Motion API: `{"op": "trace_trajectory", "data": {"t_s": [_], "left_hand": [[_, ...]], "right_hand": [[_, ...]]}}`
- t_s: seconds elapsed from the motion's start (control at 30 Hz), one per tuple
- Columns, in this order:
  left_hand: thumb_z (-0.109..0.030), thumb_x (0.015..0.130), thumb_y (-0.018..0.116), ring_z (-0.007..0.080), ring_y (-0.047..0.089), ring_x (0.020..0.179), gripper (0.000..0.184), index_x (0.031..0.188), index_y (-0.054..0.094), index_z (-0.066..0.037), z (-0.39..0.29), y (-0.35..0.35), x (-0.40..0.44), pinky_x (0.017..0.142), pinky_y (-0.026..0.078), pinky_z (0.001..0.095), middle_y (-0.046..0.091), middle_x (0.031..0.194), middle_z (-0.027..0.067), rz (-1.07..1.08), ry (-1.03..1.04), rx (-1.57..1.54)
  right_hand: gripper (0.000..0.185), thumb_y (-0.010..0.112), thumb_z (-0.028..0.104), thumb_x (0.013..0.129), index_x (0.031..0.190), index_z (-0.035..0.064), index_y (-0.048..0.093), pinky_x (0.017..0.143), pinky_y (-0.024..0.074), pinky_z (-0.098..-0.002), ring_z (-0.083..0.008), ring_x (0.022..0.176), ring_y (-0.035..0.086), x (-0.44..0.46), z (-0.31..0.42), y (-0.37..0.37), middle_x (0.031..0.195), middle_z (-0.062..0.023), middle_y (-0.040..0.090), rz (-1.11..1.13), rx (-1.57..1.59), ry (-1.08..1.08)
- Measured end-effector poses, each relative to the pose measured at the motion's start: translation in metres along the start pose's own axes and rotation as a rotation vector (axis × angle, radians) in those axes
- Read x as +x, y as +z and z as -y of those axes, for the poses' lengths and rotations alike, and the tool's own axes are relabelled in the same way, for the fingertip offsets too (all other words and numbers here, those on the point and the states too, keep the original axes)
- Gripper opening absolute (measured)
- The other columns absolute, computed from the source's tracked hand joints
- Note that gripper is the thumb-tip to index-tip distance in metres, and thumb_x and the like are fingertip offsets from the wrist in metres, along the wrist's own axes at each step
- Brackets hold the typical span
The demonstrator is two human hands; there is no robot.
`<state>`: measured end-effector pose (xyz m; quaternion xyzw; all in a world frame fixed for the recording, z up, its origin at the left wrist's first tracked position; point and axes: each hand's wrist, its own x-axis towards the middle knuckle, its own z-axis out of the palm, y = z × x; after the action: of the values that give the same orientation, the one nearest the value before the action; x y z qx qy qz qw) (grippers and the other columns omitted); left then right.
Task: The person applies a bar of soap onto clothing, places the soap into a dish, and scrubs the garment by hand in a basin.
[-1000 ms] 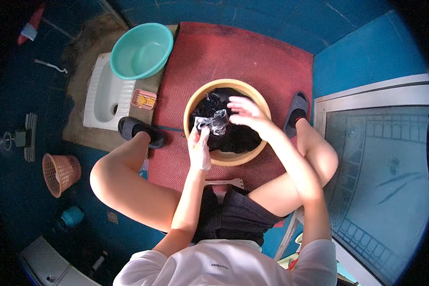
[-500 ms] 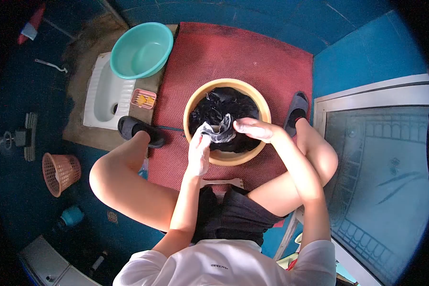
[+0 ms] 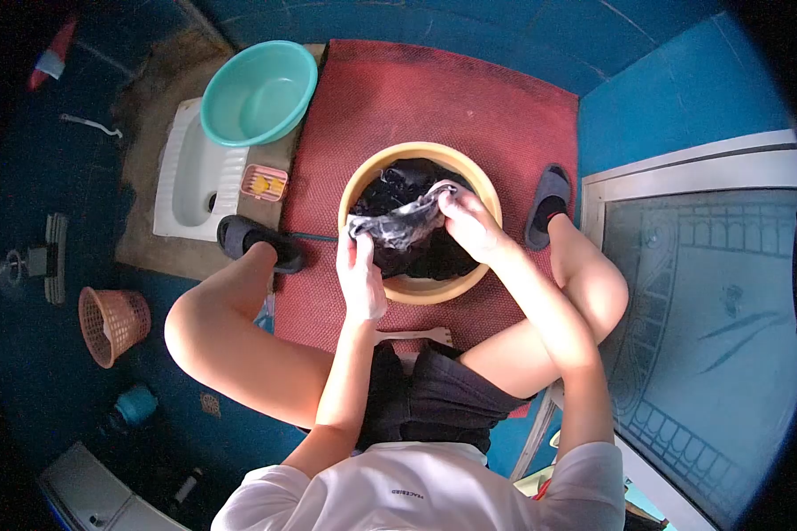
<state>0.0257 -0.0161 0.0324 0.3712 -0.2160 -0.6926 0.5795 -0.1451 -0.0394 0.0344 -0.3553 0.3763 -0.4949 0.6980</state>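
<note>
Right fingers (image 3: 452,206) now curled on cloth (image 3: 400,228)

Dark cloth (image 3: 400,227) streaked white, yellow tub (image 3: 429,292), turquoise basin (image 3: 266,102), red mat (image 3: 469,106)

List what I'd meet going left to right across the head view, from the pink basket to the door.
Pink basket, squat toilet, pink dish, left hand, sudsy dark cloth, right hand, right slipper, door.
</note>
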Motion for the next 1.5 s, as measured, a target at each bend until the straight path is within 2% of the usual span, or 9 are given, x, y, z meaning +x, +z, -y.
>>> {"op": "trace_trajectory", "data": {"t_s": [0.17,0.37,0.47,0.63,0.8,0.97,1.1,1.17,1.5], "left_hand": [[-0.022,0.090,0.041,0.0096,0.047,0.093,0.027,0.109,0.047,-0.003,0.011,-0.006,0.007,0.085,0.035,0.0243,0.051,0.100,0.0025,-0.174,-0.038,0.020],[-0.029,0.088,0.046,0.0029,0.039,0.052,0.024,0.072,0.051,-0.012,0.022,-0.005,0.006,0.046,0.032,0.0188,0.043,0.060,-0.0064,-0.264,-0.162,0.031],[-0.025,0.088,0.046,0.0029,0.039,0.052,0.024,0.071,0.051,-0.011,0.023,-0.017,0.013,0.046,0.031,0.0174,0.041,0.060,-0.0070,-0.206,-0.074,0.147],[-0.029,0.090,0.043,0.0029,0.041,0.062,0.029,0.078,0.056,-0.005,0.025,0.012,-0.006,0.056,0.035,0.0214,0.049,0.067,-0.0031,-0.208,-0.051,0.353],[-0.027,0.089,0.045,0.0035,0.032,0.042,0.032,0.059,0.043,-0.015,0.038,-0.021,0.015,0.038,0.026,0.0186,0.036,0.051,-0.0092,-0.246,-0.206,-0.047],[-0.030,0.090,0.041,0.0042,0.045,0.061,0.030,0.096,0.054,-0.004,0.037,-0.005,0.003,0.051,0.039,0.0222,0.050,0.072,-0.0033,-0.270,-0.203,0.148],[-0.032,0.091,0.037,0.0085,0.049,0.066,0.032,0.101,0.053,-0.006,0.076,-0.069,0.021,0.058,0.041,0.0232,0.052,0.077,-0.0014,0.259,-0.110,-0.277],[-0.031,0.091,0.039,0.0064,0.042,0.059,0.028,0.081,0.050,-0.007,0.025,0.017,0.003,0.050,0.037,0.0213,0.042,0.064,-0.0041,-0.437,-0.303,0.133],[-0.035,0.090,0.038,0.0063,0.035,0.051,0.032,0.070,0.047,-0.012,0.040,0.011,-0.004,0.046,0.031,0.0215,0.037,0.059,-0.0047,-0.474,-0.220,0.075]], "right_hand": [[0.007,0.046,0.012,0.087,0.089,0.0049,0.048,0.071,0.0390,-0.0239,-0.0085,0.075,0.045,0.000,-0.004,0.021,0.079,-0.0005,0.047,-0.186,-0.491,-0.123],[0.013,0.049,0.018,0.083,0.079,0.0050,0.048,0.044,0.0446,-0.0345,-0.0221,0.051,0.059,-0.016,-0.018,0.073,0.055,-0.0111,0.055,0.016,-1.365,-0.117],[0.020,0.050,0.022,0.082,0.071,0.0055,0.048,0.039,0.0441,-0.0302,-0.0198,0.047,0.059,-0.013,-0.039,0.076,0.054,-0.0092,0.056,0.019,-1.313,-0.595],[0.022,0.048,0.025,0.083,0.083,0.0037,0.044,0.036,0.0440,-0.0361,-0.0232,0.041,0.056,0.009,-0.028,0.061,0.050,-0.0098,0.055,-0.255,-1.376,-0.188],[0.024,0.042,0.024,0.085,0.088,0.0012,0.045,0.035,0.0435,-0.0352,-0.0233,0.041,0.057,-0.016,-0.042,0.072,0.050,-0.0100,0.055,0.021,-1.444,-0.437],[0.030,0.044,0.023,0.083,0.100,-0.0012,0.045,0.034,0.0424,-0.0351,-0.0190,0.040,0.056,0.010,-0.034,0.063,0.049,-0.0107,0.054,-0.229,-1.471,-0.101],[0.023,0.045,0.025,0.084,0.080,0.0027,0.043,0.038,0.0440,-0.0344,-0.0221,0.044,0.058,-0.013,-0.048,0.068,0.050,-0.0120,0.054,-0.003,-1.422,-0.380],[0.020,0.046,0.023,0.083,0.081,0.0026,0.044,0.038,0.0446,-0.0337,-0.0226,0.045,0.058,0.005,-0.039,0.059,0.050,-0.0124,0.054,-0.087,-1.380,-0.107],[0.025,0.048,0.025,0.081,0.087,0.0021,0.040,0.040,0.0454,-0.0373,-0.0264,0.044,0.057,-0.002,-0.034,0.064,0.050,-0.0142,0.054,-0.144,-1.435,-0.153]]}}
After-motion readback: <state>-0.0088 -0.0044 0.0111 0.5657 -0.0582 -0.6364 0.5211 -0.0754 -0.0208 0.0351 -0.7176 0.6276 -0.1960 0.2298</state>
